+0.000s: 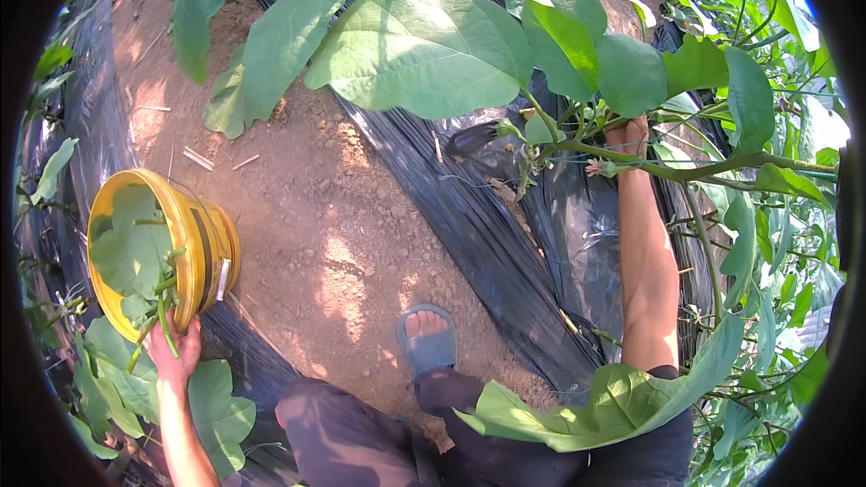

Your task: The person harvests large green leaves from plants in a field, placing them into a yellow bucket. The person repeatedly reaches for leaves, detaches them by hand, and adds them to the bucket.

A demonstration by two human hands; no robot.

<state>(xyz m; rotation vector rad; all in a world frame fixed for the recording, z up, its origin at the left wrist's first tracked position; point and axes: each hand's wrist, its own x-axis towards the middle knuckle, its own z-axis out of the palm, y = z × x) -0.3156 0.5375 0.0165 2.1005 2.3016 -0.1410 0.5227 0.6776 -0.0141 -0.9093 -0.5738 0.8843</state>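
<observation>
At the near rim of a yellow plastic bucket (204,250) is my left hand (174,348), with cut green leaf stems (164,321) lying across its fingers. Whether it grips the rim or the stems is unclear. Large green leaves (132,243) lie inside the bucket. My right arm reaches up behind an eggplant branch (676,169). Among the foliage, my right hand (629,137) is near the stems, its fingers mostly hidden by leaves, so its grip cannot be made out. A dark purple eggplant (472,140) hangs to its left, beside a withered flower (595,166).
Black plastic mulch (433,196) runs diagonally along a bare soil path (298,196). Broad eggplant leaves (426,47) overhang the top, and another leaf (609,406) covers part of my lap. Dense plants rise on the right. My sandalled foot (427,338) rests on the soil.
</observation>
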